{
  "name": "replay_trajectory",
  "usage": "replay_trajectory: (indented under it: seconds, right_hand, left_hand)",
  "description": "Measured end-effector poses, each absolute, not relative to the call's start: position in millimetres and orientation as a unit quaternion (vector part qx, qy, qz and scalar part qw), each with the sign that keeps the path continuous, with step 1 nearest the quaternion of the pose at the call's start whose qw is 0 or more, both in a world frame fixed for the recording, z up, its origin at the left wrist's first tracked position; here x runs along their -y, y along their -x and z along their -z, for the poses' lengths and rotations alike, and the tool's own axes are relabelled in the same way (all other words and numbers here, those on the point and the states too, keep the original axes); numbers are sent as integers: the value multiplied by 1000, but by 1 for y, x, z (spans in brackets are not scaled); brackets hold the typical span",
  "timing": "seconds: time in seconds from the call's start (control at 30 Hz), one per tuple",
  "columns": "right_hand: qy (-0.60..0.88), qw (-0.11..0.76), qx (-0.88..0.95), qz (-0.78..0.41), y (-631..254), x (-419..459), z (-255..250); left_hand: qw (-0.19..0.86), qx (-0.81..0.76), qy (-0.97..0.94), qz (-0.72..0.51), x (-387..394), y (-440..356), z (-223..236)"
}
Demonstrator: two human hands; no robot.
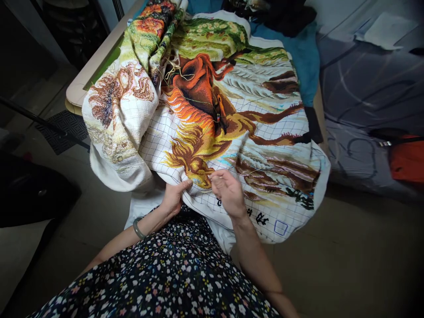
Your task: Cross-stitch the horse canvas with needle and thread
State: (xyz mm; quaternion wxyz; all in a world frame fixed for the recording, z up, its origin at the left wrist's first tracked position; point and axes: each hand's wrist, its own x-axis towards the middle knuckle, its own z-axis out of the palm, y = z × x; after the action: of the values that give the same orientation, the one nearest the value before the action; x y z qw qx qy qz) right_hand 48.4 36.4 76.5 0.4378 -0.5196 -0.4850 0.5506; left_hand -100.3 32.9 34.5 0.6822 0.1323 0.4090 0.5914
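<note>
A large cross-stitch cloth (228, 150) with a half-filled grid drapes over the table and my lap. Orange, brown and gold stitching forms a horse with its head near my hands. My left hand (174, 196) grips the cloth's near edge, thumb on top and fingers hidden underneath. Just right of it, my right hand (228, 191) is pinched closed above the stitched head. Whatever lies between those fingertips is too small to make out. Loose yellowish threads (179, 70) trail across the upper stitching.
A folded part of the cloth (122, 115), its stitched back showing, hangs over the table's (74, 90) left edge. Dark fabric (281, 15) lies at the back. On the right are a grey patterned surface (354, 101) and an orange item (407, 159). A dark pole (43, 121) stands left.
</note>
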Motion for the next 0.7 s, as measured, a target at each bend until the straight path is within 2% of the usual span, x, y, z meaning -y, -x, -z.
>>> replay_trajectory:
  seconds: [0.07, 0.13, 0.7]
  right_hand:
    - [536, 366, 528, -547, -47, -31, -67]
    - [552, 338, 556, -521, -44, -27, -61]
    - [578, 323, 617, -425, -37, -29, -64]
  left_hand:
    - [684, -408, -134, -589, -32, 100, -34]
    - [685, -410, -134, -586, -32, 101, -34]
    - [675, -412, -143, -596, -32, 100, -30]
